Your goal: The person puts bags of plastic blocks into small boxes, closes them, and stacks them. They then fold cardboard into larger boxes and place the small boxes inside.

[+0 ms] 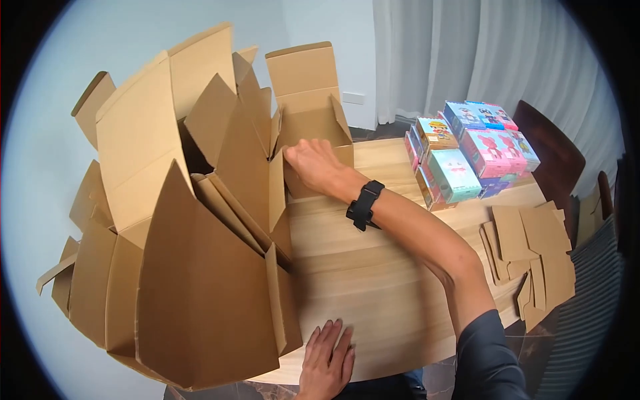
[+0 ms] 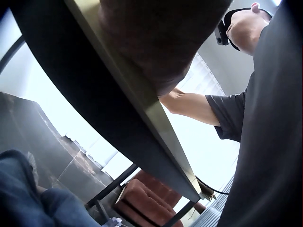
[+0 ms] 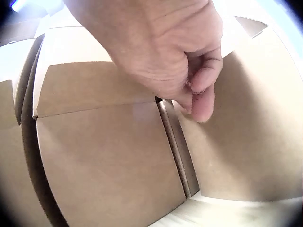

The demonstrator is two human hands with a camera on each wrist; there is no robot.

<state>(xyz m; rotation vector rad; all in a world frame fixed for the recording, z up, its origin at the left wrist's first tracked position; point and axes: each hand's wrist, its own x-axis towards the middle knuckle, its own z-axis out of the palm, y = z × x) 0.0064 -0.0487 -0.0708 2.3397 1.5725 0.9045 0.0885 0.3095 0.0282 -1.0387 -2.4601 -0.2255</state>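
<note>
My right hand (image 1: 312, 163) grips the near edge of an open cardboard box (image 1: 303, 72) at the far end of the table, its back flap standing up. In the right wrist view, curled fingers (image 3: 203, 106) lie over the box edge, by a narrow gap beside a neighbouring box wall (image 3: 109, 161); part of the grip is hidden. At the table's near edge my left hand (image 1: 327, 360) rests with its fingers spread and holds nothing. Several other open cardboard boxes (image 1: 207, 293) stand close together along the left side.
Small colourful printed boxes (image 1: 493, 150) are stacked at the back right of the wooden table (image 1: 360, 287). Flattened cardboard pieces (image 1: 533, 247) overlap the right edge. A dark chair (image 1: 550, 147) stands beyond, with a pale curtain (image 1: 427, 60) behind.
</note>
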